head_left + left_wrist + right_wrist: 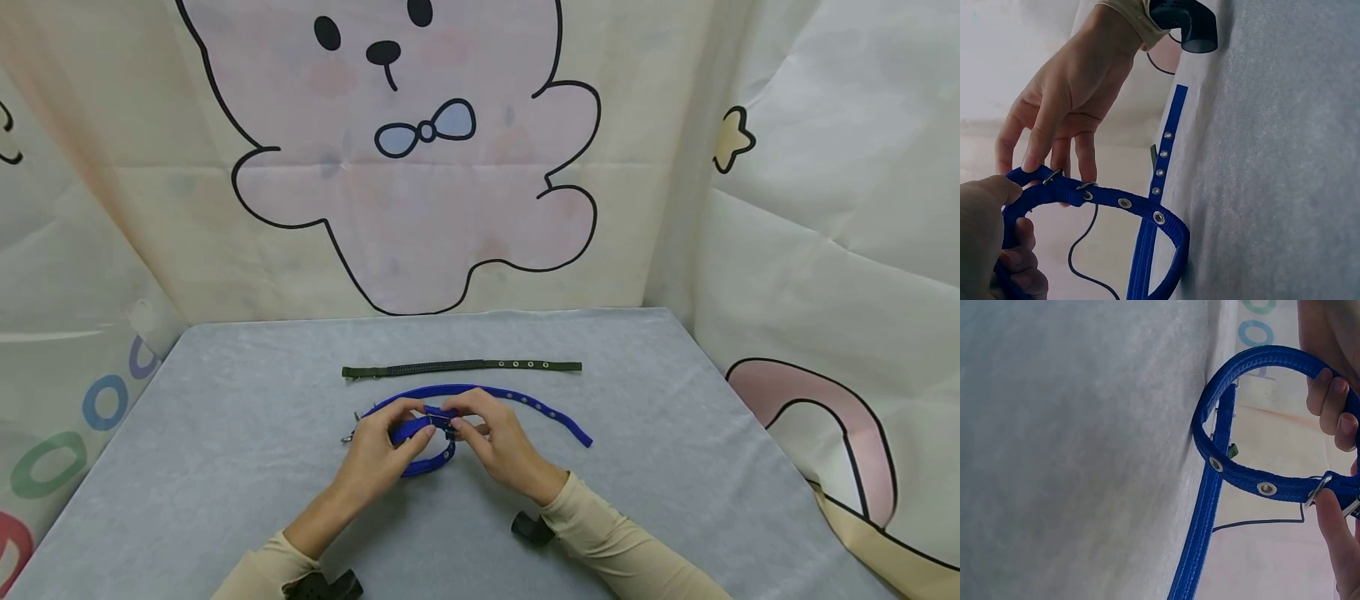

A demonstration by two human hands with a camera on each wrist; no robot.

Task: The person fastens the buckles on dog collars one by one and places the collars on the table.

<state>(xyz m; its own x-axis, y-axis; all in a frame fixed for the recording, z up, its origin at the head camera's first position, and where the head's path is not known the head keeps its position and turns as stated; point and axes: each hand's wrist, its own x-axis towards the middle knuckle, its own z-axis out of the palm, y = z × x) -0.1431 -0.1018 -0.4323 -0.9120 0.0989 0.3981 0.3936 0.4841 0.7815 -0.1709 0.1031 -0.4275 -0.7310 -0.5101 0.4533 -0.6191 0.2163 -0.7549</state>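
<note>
Both hands hold a blue collar (429, 463) bent into a loop over the table, its metal eyelets along the strap. My left hand (378, 450) grips the collar by its padded band, fingers curled round it in the right wrist view. At the buckle (1054, 176), the right hand (506, 446) pinches the strap; its thumb or finger meets the metal loop (1317, 490) in the right wrist view. The strap passes through the metal parts there. Behind the hands, a second blue collar (555, 415) lies stretched out on the table, partly hidden by them.
A dark green collar (450, 367) with eyelets lies straight farther back on the grey cloth-covered table (225, 467). Printed curtains (645, 167) hang behind and at both sides. A dark camera (531, 528) sits at the right wrist.
</note>
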